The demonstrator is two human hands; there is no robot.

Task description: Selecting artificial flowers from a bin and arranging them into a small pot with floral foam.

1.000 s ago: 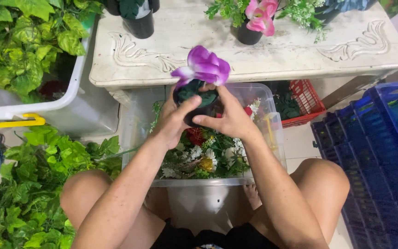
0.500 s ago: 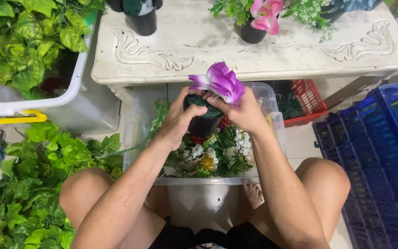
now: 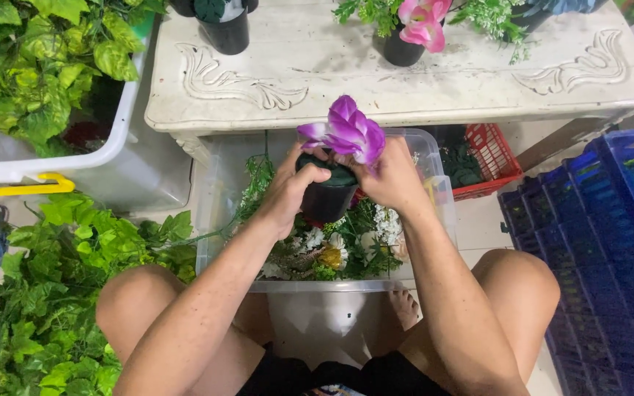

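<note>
I hold a small black pot (image 3: pixel 329 199) above a clear plastic bin (image 3: pixel 218 183) that is full of artificial flowers and greenery. My left hand (image 3: pixel 293 189) is wrapped around the pot's side. My right hand (image 3: pixel 389 176) grips the stem of a purple artificial flower (image 3: pixel 346 132) that sticks up out of the pot's green top. The flower's lower end is hidden by my fingers.
A white carved table (image 3: pixel 376 70) stands just beyond the bin, with black pots (image 3: pixel 226 28) and a pink potted flower (image 3: pixel 421 26) on it. Green leafy vines (image 3: pixel 45 279) lie at left, a white tub (image 3: pixel 53 158) of leaves above them. Blue crates (image 3: pixel 603 249) stand at right, a red basket (image 3: pixel 489 158) under the table.
Both hands have turned the pot, and the purple flower has swung from left of the pot's top to the right, then back toward the middle.
</note>
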